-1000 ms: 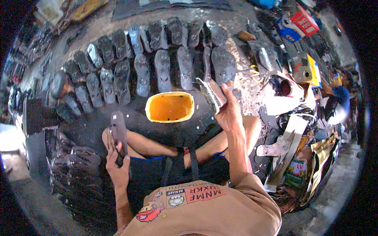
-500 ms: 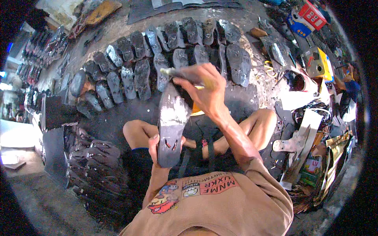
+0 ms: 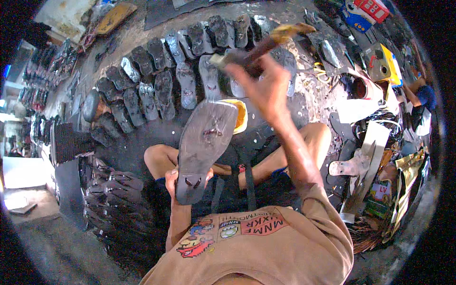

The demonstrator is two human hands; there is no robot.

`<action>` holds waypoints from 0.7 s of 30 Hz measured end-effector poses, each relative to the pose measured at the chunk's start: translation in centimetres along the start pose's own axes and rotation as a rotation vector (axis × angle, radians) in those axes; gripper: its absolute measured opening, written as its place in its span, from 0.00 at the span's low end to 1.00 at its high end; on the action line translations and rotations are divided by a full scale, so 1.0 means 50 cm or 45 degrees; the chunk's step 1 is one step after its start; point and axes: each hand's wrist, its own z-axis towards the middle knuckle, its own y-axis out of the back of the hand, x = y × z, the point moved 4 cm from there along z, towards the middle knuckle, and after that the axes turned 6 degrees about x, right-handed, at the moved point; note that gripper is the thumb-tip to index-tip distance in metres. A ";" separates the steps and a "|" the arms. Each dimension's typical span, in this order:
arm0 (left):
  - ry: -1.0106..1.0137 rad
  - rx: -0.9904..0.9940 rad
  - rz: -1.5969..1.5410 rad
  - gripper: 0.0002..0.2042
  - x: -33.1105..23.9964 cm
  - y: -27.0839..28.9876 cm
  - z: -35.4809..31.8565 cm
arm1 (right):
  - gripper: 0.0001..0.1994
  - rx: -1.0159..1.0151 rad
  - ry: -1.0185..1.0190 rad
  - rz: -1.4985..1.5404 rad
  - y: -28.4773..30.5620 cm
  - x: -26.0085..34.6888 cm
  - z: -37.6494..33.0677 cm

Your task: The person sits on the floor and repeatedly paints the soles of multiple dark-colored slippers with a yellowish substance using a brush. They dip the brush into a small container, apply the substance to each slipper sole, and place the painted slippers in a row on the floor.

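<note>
My left hand [image 3: 172, 183] grips the heel end of a dark sandal sole [image 3: 202, 152], fingers and thumb at its two edges. Slots show near the heel, and a dark slit lies across the forefoot. Up beyond the sole's toe, my right hand [image 3: 270, 90] is closed around a brush-like tool [image 3: 259, 50] with a pale tip and a yellowish far end; motion blurs both. A yellow-rimmed container [image 3: 241, 118] stands partly behind the sole. Its inside looks orange-yellow.
Rows of dark soles [image 3: 164, 92] curve across the floor ahead. Dark sandals [image 3: 121, 190] are heaped at my left. On the right lie a long pale board [image 3: 368, 166], a yellow-and-grey box [image 3: 384, 66] and scraps. Another person's arm [image 3: 413, 95] shows at the far right.
My right hand has lifted off the sole and moved up and to the right with the brush-like tool. The sole has turned flatter to view, and its bright shine is gone.
</note>
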 end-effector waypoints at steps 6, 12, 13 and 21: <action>-0.222 -0.842 -0.167 0.18 -0.055 -0.065 0.129 | 0.08 0.544 0.240 0.398 -0.039 0.095 -0.219; -0.410 -0.483 -0.272 0.22 -0.018 -0.014 0.109 | 0.09 0.462 -0.058 0.368 -0.020 0.083 -0.168; -0.387 -0.510 -0.231 0.24 -0.034 -0.093 0.147 | 0.11 0.154 -0.140 0.304 -0.027 0.049 -0.129; -0.374 -0.959 1.188 0.22 -0.110 -0.072 0.151 | 0.13 0.000 0.296 -0.255 -0.063 0.114 -0.329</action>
